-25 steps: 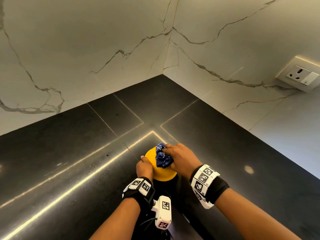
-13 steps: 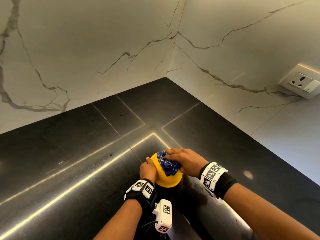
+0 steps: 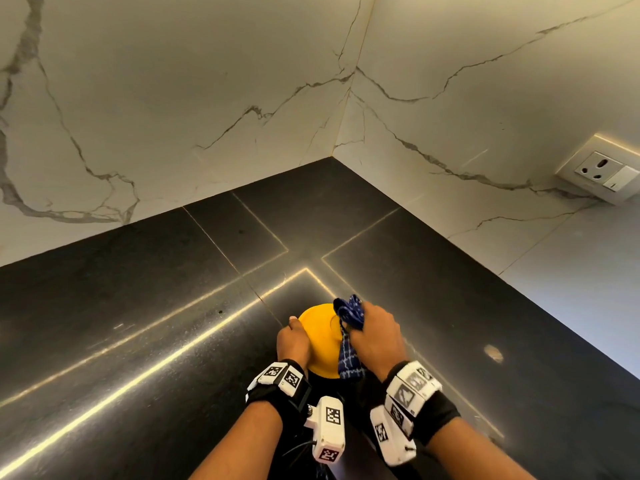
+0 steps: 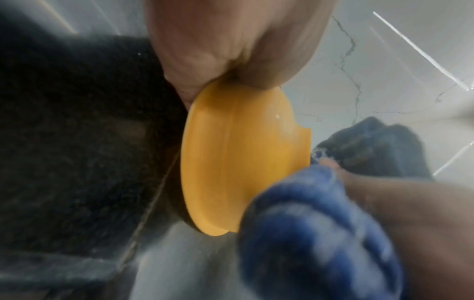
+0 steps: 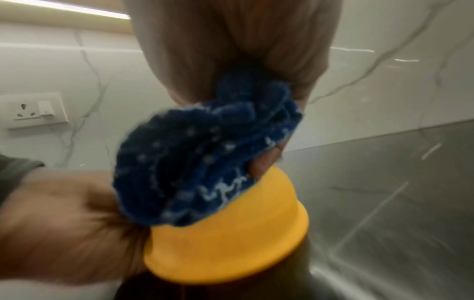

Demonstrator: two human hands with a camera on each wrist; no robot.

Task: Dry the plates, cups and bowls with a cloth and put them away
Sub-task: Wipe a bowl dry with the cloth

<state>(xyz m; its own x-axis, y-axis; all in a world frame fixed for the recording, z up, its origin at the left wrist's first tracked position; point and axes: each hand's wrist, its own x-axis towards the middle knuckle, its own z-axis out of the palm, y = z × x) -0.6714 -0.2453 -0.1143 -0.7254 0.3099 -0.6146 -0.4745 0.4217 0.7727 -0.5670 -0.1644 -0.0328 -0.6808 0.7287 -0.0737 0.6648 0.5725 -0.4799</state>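
Observation:
A yellow bowl is held bottom-up above the black counter, low in the head view. My left hand grips its left rim with curled fingers. My right hand holds a bunched dark blue patterned cloth against the bowl's right side and base. In the right wrist view the cloth covers the top of the bowl. In the left wrist view the cloth presses on the bowl's foot. The bowl's inside is hidden.
The black stone counter runs into a corner between two white marble walls. A wall socket with a switch sits on the right wall. A small pale spot lies on the counter at right.
My right hand has slid the cloth from the bowl's top over to its right side and base. The bowl has stayed between both hands, and the head view has shifted slightly.

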